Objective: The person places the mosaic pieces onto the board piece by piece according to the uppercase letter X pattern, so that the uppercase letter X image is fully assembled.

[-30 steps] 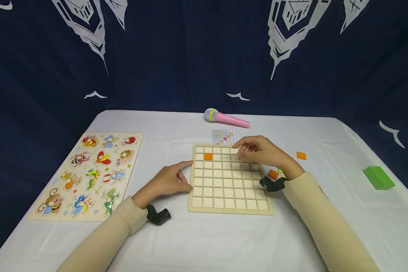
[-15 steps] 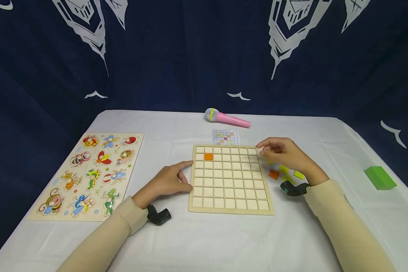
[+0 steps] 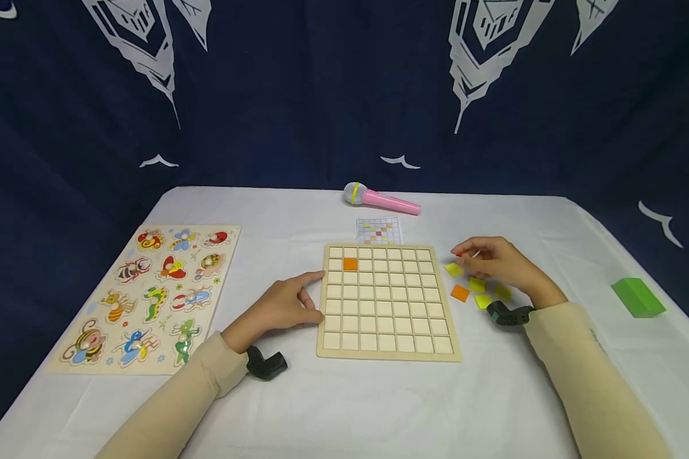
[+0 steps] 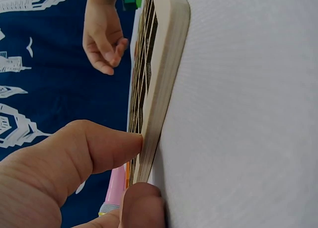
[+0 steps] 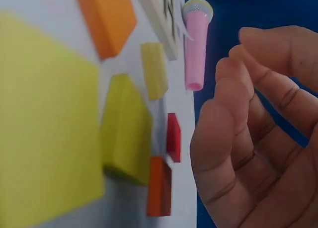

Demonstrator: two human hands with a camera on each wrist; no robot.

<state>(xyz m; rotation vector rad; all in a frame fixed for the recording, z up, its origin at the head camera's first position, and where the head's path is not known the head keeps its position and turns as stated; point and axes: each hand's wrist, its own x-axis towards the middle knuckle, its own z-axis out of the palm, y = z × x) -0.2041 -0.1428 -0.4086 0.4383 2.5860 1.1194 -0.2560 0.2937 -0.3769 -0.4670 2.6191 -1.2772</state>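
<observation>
My left hand touches the left edge of the wooden grid board, thumb and index finger spread along it; the left wrist view shows the thumb against the rim. One orange tile lies in a cell near the board's upper left. To the right of the board, my right hand hovers over loose tiles, fingers loosely bent. Nothing shows between its fingers in the right wrist view. Below it lie several yellow tiles, an orange tile and a red tile, partly hidden by the hand in the head view.
A small printed grid card lies behind the board, with a pink toy microphone farther back. An insect picture puzzle is at the left. A green block sits far right on the white tablecloth.
My right hand has moved from over the board's upper right corner rightward to above the loose tiles, uncovering that corner. The left hand has stayed at the board's edge.
</observation>
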